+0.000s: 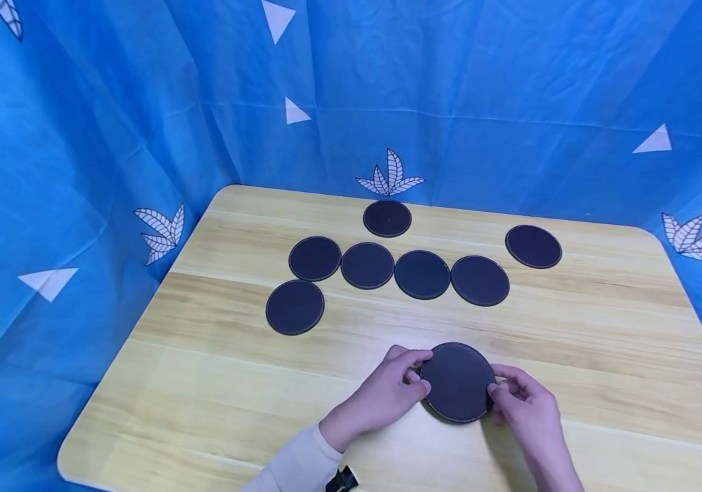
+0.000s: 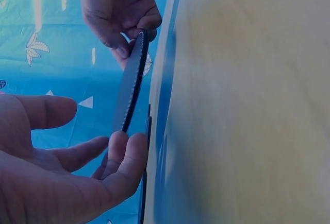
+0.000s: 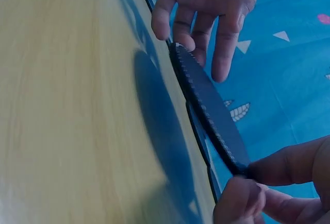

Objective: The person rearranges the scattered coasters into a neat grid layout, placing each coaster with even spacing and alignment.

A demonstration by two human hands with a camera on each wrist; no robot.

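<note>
A round black coaster (image 1: 458, 381) with stitching along its rim is held near the front of the table. In the right wrist view it is raised off the wood and tilted, its shadow falling beside it. My right hand (image 1: 525, 403) pinches the coaster's right edge between thumb and fingers. At the opposite edge, the fingertips of my left hand (image 1: 384, 389) touch the rim. The left wrist view shows the left thumb (image 2: 54, 112) standing away from the coaster, the other fingers bent loosely under its edge.
Several matching coasters lie flat farther back. A row runs from the left coaster (image 1: 315, 258) to the right coaster (image 1: 480, 280), with another coaster (image 1: 294, 307) below its left end. Apart lie a back coaster (image 1: 387, 219) and a right coaster (image 1: 533, 246). A blue curtain (image 1: 449, 82) borders the wooden table (image 1: 203, 403).
</note>
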